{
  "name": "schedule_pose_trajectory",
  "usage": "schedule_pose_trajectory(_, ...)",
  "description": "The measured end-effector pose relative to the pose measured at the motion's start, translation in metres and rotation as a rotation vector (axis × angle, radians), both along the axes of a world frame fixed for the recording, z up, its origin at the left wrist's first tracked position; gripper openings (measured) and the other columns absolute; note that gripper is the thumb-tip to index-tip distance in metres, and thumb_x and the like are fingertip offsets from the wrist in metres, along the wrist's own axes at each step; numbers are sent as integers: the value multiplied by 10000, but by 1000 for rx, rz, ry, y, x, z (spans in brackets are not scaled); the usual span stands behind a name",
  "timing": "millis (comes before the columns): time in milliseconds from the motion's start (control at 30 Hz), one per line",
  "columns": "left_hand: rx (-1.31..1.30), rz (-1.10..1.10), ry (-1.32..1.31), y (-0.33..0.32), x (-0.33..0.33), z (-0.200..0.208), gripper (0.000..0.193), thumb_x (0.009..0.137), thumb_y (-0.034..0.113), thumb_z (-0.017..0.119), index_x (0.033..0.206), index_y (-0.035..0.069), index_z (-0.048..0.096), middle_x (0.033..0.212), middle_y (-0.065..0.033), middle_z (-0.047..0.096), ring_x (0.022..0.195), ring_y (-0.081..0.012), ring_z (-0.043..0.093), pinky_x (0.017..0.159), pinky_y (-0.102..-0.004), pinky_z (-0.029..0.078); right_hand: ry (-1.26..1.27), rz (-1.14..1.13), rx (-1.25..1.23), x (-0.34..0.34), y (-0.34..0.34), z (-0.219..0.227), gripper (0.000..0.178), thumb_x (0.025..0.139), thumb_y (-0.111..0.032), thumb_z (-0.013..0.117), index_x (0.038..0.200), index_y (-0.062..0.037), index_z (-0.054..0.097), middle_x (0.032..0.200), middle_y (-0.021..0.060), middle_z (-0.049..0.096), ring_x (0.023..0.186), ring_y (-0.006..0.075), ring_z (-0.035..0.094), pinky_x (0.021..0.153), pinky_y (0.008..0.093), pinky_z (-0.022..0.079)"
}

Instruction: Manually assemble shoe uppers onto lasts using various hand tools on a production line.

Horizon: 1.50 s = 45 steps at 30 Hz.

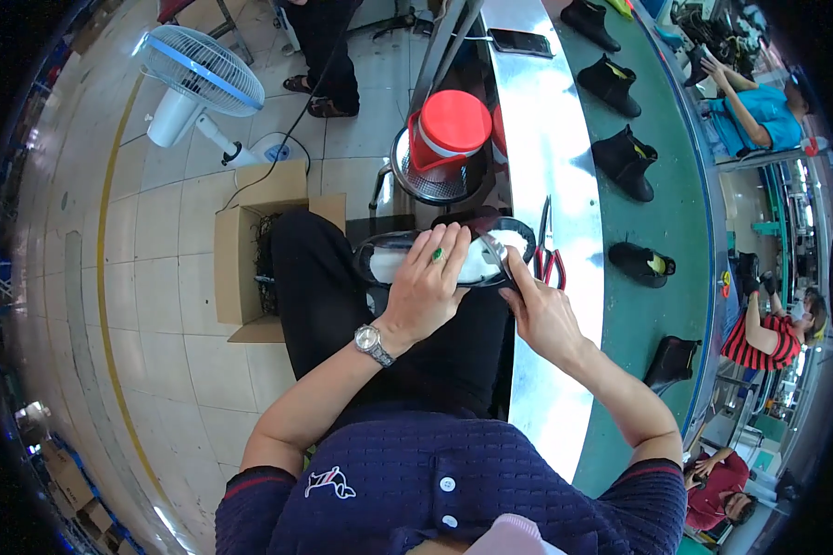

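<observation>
Across my lap lies a black shoe [477, 263], its white underside turned up within a dark rim. My left hand [426, 291], with a watch and a green-stoned ring, presses over the middle of the shoe, fingers together and wrapped onto it. At the shoe's right end, my right hand [548, 319] is closed, thumb and fingers pinching a dark curved strip [498, 254] along the rim. Whether that strip is part of the shoe or separate I cannot tell. Red-handled scissors [552, 264] lie on the metal bench just beyond my right hand.
To my right runs a metal bench [565, 139] with a phone [520, 43]. Beside it, a green conveyor [652, 166] carries several black boots [625, 159]. An open carton [236, 268] stands left of my knee, a fan [204, 74] behind it. Ahead is a red-lidded bucket [453, 122]. Co-workers sit across the conveyor.
</observation>
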<state>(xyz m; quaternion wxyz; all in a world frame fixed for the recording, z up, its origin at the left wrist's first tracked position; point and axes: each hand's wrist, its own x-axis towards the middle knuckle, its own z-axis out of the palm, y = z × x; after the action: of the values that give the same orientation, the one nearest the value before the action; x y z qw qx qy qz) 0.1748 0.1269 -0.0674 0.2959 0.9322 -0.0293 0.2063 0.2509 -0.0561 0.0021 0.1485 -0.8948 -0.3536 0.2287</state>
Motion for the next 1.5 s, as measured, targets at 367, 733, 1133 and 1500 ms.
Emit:
schedule_pose_trajectory(367, 332, -6, -102, 0, 6, -16, 627, 745, 188, 724, 1261, -106, 524, 1278, -273, 534, 1200, -398, 515, 1043, -444, 408, -206, 25, -109, 28, 31, 4, 671, 921, -151, 597, 1490, -96, 244, 660, 188, 643, 635, 370, 676, 569, 438, 522)
schedule_pose_trajectory(733, 386, 24, -57, 1, 7, -16, 591, 766, 178, 691, 1255, -110, 529, 1296, -282, 531, 1189, -399, 535, 1043, -450, 409, 128, -195, 16, 43, 27, 14, 598, 948, -177, 555, 1480, -101, 294, 638, 113, 650, 584, 302, 667, 595, 393, 525)
schedule_pose_trajectory(1133, 351, 80, -63, 0, 5, -16, 653, 719, 177, 746, 1262, -105, 521, 1312, -275, 516, 1213, -385, 523, 1060, -435, 395, 162, -377, 290, 19, 44, 23, 581, 959, -127, 531, 1488, -84, 294, 605, 111, 610, 505, 224, 614, 537, 346, 493)
schedule_pose_trajectory(1500, 207, 84, -55, 3, 11, 1, 420, 764, 111, 682, 1118, -96, 594, 1161, -235, 562, 1148, -385, 553, 1021, -415, 433, -225, -44, -78, 11, 45, -1, 629, 948, -160, 556, 1499, -109, 256, 589, 160, 605, 490, 323, 614, 472, 397, 468)
